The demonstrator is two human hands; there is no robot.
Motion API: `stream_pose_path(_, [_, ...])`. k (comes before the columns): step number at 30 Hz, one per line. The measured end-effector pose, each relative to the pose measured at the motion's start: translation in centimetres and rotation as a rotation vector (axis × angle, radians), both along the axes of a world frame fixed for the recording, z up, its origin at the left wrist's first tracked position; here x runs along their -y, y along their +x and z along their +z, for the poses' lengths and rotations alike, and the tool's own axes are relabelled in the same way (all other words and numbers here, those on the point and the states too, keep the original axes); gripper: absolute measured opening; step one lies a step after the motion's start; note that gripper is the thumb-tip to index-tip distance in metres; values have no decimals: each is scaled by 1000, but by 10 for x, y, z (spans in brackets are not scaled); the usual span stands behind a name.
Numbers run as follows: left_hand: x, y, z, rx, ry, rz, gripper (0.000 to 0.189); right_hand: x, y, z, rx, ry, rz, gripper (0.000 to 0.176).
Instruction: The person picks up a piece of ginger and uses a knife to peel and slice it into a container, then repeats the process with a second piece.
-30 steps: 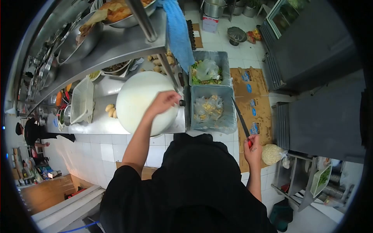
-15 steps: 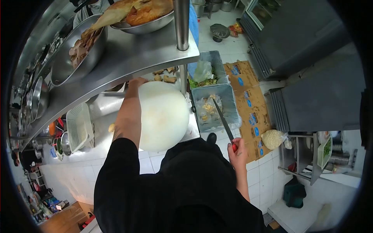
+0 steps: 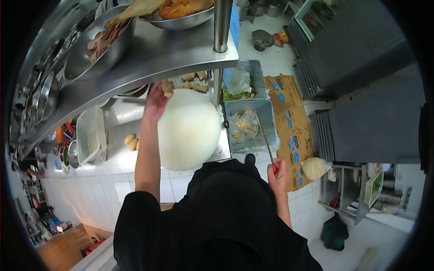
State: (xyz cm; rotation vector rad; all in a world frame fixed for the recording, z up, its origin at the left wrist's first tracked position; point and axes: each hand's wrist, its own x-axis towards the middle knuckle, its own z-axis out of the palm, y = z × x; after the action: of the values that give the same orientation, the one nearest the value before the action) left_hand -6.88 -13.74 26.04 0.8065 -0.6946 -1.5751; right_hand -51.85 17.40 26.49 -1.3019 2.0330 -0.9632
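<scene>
My left hand (image 3: 156, 103) is closed around a brown knobbly piece of ginger root (image 3: 167, 88), just above the far left edge of a thick round white cutting board (image 3: 187, 133). Several more unpeeled ginger pieces (image 3: 199, 87) lie on the counter beyond the board. To the left of my forearm, pale yellowish pieces (image 3: 130, 138) that look peeled rest on the steel counter. My right hand (image 3: 278, 174) grips the red handle of a long knife (image 3: 266, 141), held out to the right of the board with the blade pointing away from me.
A steel shelf (image 3: 172, 52) overhangs the counter, carrying a bowl of sliced meat (image 3: 97, 49) and another bowl (image 3: 181, 22) with cooked poultry. A white plastic basket (image 3: 90, 135) stands at left. Grey bins (image 3: 250, 143) with scraps and flattened cardboard (image 3: 289, 122) are at right.
My left hand has drawn back from the ginger pile and come up with one piece. The knife stays in my right hand, its blade turned more edge-on. The view has shifted slightly.
</scene>
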Motion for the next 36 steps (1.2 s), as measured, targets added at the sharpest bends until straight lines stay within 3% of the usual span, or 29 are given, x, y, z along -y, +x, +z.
stream_pose_path(1, [-25, -23, 14, -24, 51, 27, 44, 8, -8, -15, 62, -55, 43, 24])
stream_pose_path(3, [-59, -53, 5, -150, -21, -130, 54, 25, -23, -20, 126, -101, 112, 25])
stream_pose_path(6, [-108, -114, 1, -226, 66, -133, 54, 60, -44, -4, 172, -95, 253, 26])
stream_pose_path(9, [-143, -179, 2, -278, 77, -121, 58, 92, -67, 10, 24, 18, 421, 29])
stream_pose_path(12, [-162, -243, 19, -258, 140, -33, 49, 113, -77, 21, -17, -6, 518, 31])
stream_pose_path(18, [-179, -307, 28, -368, 319, 140, 24, 132, -64, 53, -26, -349, 646, 36])
stream_pose_path(20, [-184, -314, 38, -433, 380, 113, 22, 131, -57, 66, -173, -467, 671, 40])
stream_pose_path(23, [-193, -314, 43, -523, 431, 54, 19, 126, -47, 67, -197, -549, 622, 42])
stream_pose_path(36, [-213, -286, 58, -409, 404, 57, 23, 103, -18, 67, -254, -527, 550, 39])
